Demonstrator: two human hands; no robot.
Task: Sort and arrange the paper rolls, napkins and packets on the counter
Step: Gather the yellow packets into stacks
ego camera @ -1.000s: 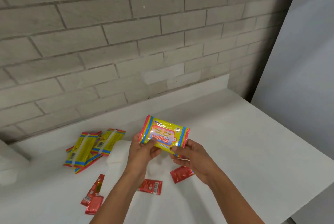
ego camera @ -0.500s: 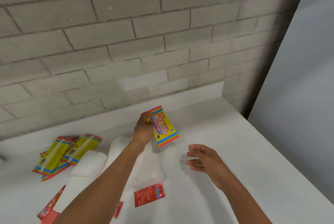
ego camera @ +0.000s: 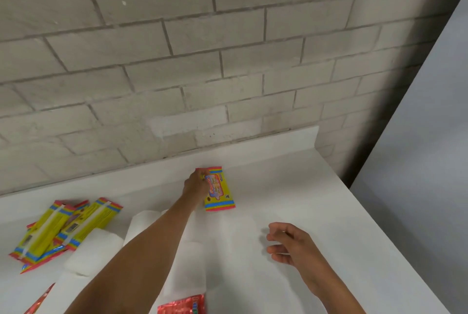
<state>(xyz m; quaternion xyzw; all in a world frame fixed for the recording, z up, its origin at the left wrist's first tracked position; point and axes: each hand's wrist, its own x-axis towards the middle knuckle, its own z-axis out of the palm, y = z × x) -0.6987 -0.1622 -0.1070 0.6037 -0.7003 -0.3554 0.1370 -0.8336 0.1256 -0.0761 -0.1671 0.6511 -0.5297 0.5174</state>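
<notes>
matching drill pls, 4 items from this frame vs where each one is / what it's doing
1. left hand
2. right hand
3. heap of yellow packets with rainbow-striped ends
4. shiny red foil sachet

A. bottom edge of the view, partly cut off
B. far left of the white counter
C. empty, fingers loosely curled, above the counter
D. holds a single yellow rainbow-edged packet near the back wall

Pairs: 1-D, 2-C, 3-B, 4-A

The far packet (ego camera: 219, 189) is yellow with red-and-blue striped ends. The left packets (ego camera: 68, 227) match it. The near sachet (ego camera: 181, 305) is shiny red. The table (ego camera: 316, 212) is white, the brick wall (ego camera: 177, 60) pale grey.
</notes>
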